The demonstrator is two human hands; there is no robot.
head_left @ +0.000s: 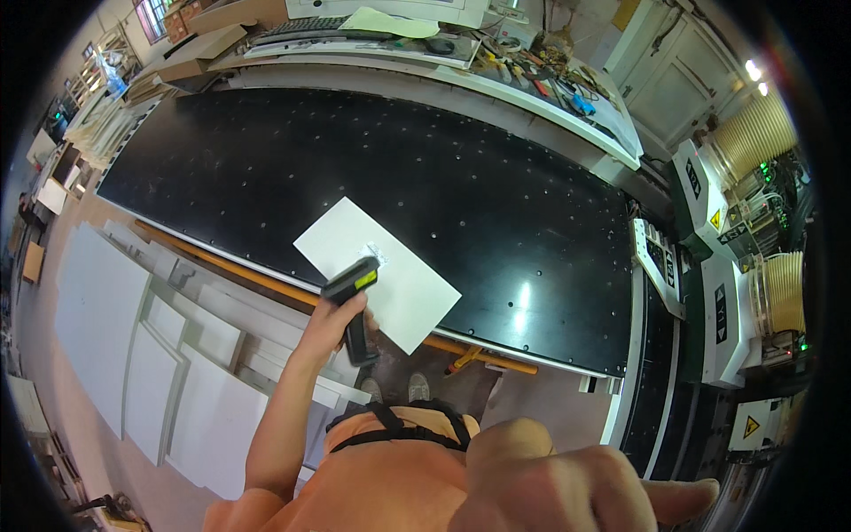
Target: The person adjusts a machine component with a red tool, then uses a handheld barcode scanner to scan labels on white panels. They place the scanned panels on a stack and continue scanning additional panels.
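Observation:
My left hand [334, 324] is closed round the grip of a dark handheld barcode scanner [354, 282] with a yellow-green patch on its side. The scanner is above a white rectangular panel [413, 300], its head near a small printed label [376, 254] on the panel. That panel lies askew on a black work table [496, 204] dotted with small raised points, one corner jutting past the near edge. Very close and large at the bottom right, my right hand [567, 488] has bent knuckles and one finger stretched to the right. Its other fingertips are hidden, and nothing shows in it.
White panels [213, 399] lean in a stack at the left, beside the table. Along the far side runs a bench [443, 71] with a keyboard [297, 28] and scattered hand tools [541, 84]. Machine units [722, 310] with ribbed hoses stand at the right.

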